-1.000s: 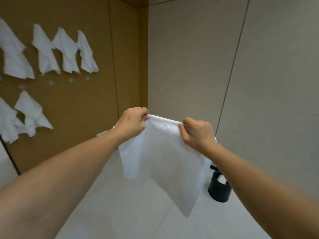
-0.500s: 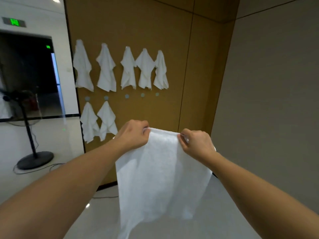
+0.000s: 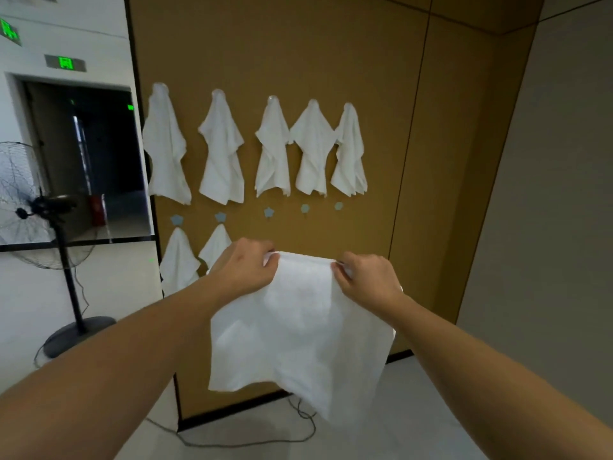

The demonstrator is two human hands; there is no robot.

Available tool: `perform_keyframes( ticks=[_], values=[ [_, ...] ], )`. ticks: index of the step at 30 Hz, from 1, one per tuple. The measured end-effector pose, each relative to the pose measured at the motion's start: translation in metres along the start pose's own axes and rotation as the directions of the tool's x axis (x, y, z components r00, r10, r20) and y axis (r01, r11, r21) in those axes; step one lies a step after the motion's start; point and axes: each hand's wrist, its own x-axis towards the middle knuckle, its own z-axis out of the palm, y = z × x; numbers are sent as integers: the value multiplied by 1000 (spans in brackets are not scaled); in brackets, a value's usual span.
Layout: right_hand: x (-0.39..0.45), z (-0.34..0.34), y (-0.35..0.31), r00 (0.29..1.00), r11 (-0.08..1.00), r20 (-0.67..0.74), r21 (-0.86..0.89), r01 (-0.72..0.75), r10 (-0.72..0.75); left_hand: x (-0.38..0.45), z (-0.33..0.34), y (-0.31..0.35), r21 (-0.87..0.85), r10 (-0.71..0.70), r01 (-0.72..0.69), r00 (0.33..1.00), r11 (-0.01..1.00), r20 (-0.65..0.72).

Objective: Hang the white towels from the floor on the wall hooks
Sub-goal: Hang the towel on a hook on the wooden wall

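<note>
I hold a white towel (image 3: 298, 327) spread out in front of me by its top edge. My left hand (image 3: 245, 265) pinches the left end and my right hand (image 3: 368, 280) pinches the right end. Behind it is a brown wall panel (image 3: 381, 94). Several white towels hang in a top row (image 3: 275, 151). Below them runs a row of small blue-grey hooks; three on the right (image 3: 304, 208) are bare. Two more towels (image 3: 177, 257) hang from the lower row at the left, one partly hidden by my left hand.
A standing fan (image 3: 36, 210) on a round base is at the left, before a dark doorway (image 3: 89, 161). A thin cable (image 3: 252, 443) lies on the pale floor below the panel. A grey wall (image 3: 564, 194) closes the right side.
The view has swung left and drawn nearer to the towel wall, which now fills the centre. Both hands keep the same hold on the towel's top edge.
</note>
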Motion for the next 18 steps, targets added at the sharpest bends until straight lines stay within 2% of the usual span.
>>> perform_keyframes(
  ticks=[5,10,18],
  values=[
    [68,59,32,1000,998,17,64,22,-23,66,42,-28,-7,-16,16,1000,1000,-14],
    [136,118,76,996,992,-31,95,85,-82,134,91,-52,34,-18,20,998,999,-62],
    [247,207,150,988,953,-26,262,152,-150,251,159,-78,95,-67,73,996,993,-65]
  ],
)
